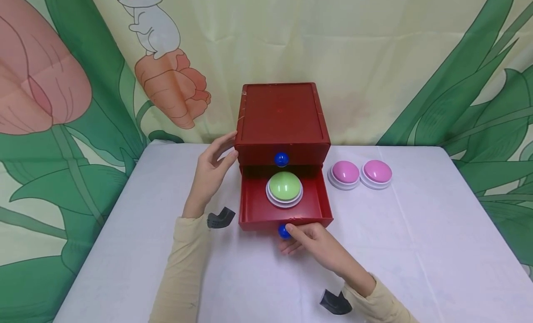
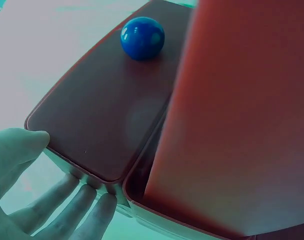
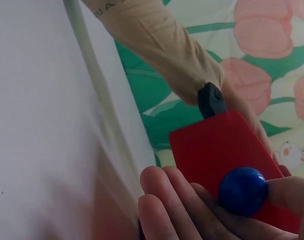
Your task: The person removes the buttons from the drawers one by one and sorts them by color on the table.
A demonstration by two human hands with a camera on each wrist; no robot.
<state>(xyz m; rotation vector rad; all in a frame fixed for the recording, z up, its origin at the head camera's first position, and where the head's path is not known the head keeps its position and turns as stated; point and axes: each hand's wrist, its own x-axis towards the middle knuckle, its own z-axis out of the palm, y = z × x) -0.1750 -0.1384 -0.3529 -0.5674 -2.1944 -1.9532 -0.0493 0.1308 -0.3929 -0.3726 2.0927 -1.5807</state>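
A red two-drawer box [image 1: 281,114] stands at the middle of the white table. Its upper drawer is closed and carries a blue knob [image 1: 281,159] [image 2: 142,38]. The lower drawer [image 1: 254,207] is pulled out, with a green dome button [image 1: 285,188] lying inside it. My right hand [image 1: 293,234] pinches the lower drawer's blue knob [image 1: 283,231] [image 3: 243,190] between thumb and fingers [image 3: 164,197]. The left hand [image 1: 222,154] rests with straight fingers [image 2: 77,205] against the box's left front corner.
Two pink dome buttons [image 1: 345,173] [image 1: 376,172] sit side by side on the table [image 1: 416,249] just right of the box. A cartoon-print cloth backdrop [image 1: 374,59] hangs behind the table's far edge.
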